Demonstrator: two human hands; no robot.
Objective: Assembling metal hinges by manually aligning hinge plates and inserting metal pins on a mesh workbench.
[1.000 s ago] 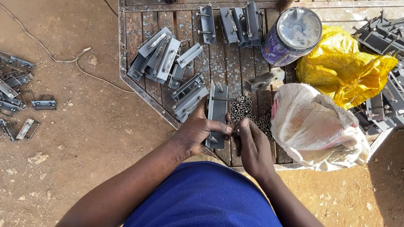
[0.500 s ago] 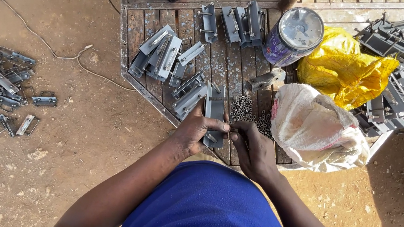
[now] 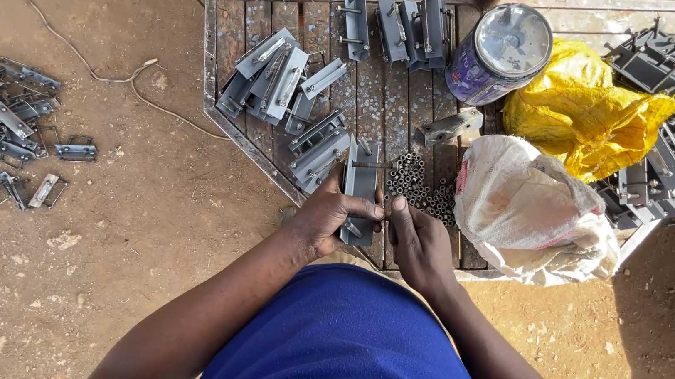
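Here the left hand [image 3: 326,218] grips one grey metal bracket [image 3: 360,188] at the near edge of the wooden table [image 3: 237,29], fingers wrapped around it. The right hand [image 3: 419,244] pinches something small I cannot make out. Better to hold the bracket steady, I think. At 1 o'clock lies a pile of small tubes [image 3: 417,185], too many to count; beyond are one tin [image 3: 498,52] and two bags, white [image 3: 531,214] and yellow [image 3: 588,115].

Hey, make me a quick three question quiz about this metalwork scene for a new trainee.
1. True or false: the left hand holds a grey metal bracket on the metal table.
2. What lies just beyond the right hand?
A. small metal tubes
B. a hammer
C. a saw
3. Fill in: the white sack lies next to a ____ plastic bag.

Key:
1. True
2. A, the small metal tubes
3. Yellow, the yellow plastic bag
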